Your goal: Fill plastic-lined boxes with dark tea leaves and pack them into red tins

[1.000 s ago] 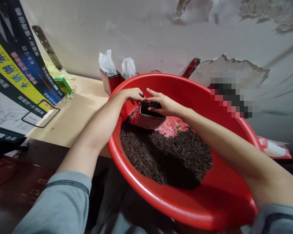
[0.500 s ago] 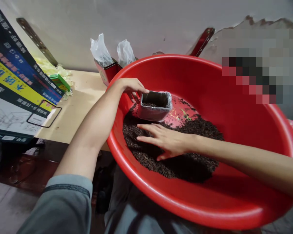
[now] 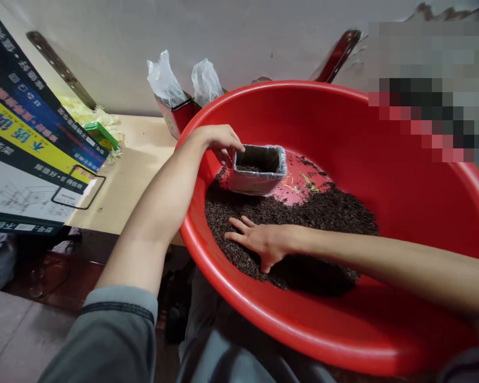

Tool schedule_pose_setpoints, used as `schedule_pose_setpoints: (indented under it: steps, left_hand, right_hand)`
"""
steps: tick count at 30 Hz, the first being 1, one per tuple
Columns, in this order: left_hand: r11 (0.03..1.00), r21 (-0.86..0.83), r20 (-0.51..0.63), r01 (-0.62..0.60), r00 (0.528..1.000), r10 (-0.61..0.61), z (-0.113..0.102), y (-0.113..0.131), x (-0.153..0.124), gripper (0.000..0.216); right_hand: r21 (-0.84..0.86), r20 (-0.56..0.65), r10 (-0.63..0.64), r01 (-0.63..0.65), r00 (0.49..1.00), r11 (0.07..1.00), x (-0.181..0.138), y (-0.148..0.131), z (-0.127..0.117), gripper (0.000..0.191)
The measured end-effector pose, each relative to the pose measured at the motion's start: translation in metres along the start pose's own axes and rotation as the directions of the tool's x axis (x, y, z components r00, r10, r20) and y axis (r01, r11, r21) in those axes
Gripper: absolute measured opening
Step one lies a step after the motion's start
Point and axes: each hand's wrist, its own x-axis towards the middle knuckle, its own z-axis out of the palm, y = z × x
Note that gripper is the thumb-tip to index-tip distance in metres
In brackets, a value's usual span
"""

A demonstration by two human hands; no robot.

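Observation:
My left hand grips the left rim of a rectangular tin lined with clear plastic film. Dark, loose dried tea leaves partly fill the tin, which stands inside a large red plastic basin. Below it, my right hand lies palm down with fingers spread, pressed into the heap of dark tea leaves on the basin floor. A printed patch of the floor shows bare beside the tin.
Behind the basin's left rim stand two red tins with plastic bags sticking up. A printed cardboard panel leans at the left. Near it, a small green box rests on the wooden board. The far right is blurred out.
My right hand has come down into the tea leaves, slightly nearer to me. My left hand stays on the tin. The whole view has shifted slightly.

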Motion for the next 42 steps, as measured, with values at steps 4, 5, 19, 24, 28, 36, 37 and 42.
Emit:
schedule_pose_setpoints:
  steps: [4,5,19,24,28,36,37,42]
  left_hand:
    - [1.0,-0.023,0.007,-0.001,1.0,0.001,0.001,0.003,-0.001,0.047]
    - [1.0,-0.023,0.005,-0.001,1.0,0.002,0.001,0.004,-0.001,0.047]
    - [0.998,-0.06,0.0,-0.022,1.0,0.022,0.001,0.003,-0.001,0.035]
    - [0.992,-0.128,0.011,-0.019,1.0,0.021,0.002,0.004,-0.005,0.027]
    - [0.988,-0.154,0.008,-0.016,1.0,0.018,0.002,0.004,-0.004,0.021]
    - [0.982,-0.191,-0.004,-0.016,1.0,0.016,0.002,0.001,-0.001,0.024]
    - [0.981,-0.193,0.0,-0.02,1.0,0.02,0.002,0.0,0.0,0.026]
    - [0.979,-0.201,0.009,-0.023,1.0,0.025,0.002,-0.001,0.001,0.035]
  right_hand:
    - [-0.027,0.034,0.043,-0.042,0.999,0.999,-0.003,-0.011,-0.002,0.139]
    - [-0.037,0.037,0.045,-0.044,0.998,0.998,-0.005,-0.015,-0.004,0.135]
    - [-0.103,-0.139,-0.099,0.085,0.985,0.991,-0.023,-0.017,0.007,0.083]
    - [-0.05,-0.25,-0.152,0.144,0.956,0.988,-0.031,-0.017,0.006,0.071]
    - [0.076,-0.464,-0.227,0.294,0.856,0.953,-0.035,-0.019,-0.017,0.059]
    - [0.111,-0.709,-0.165,0.34,0.686,0.934,-0.062,-0.025,-0.113,0.052]
    - [0.132,-0.73,-0.141,0.341,0.669,0.931,-0.064,-0.021,-0.126,0.053]
    - [0.199,-0.773,-0.1,0.39,0.626,0.899,-0.055,0.013,-0.168,0.063]
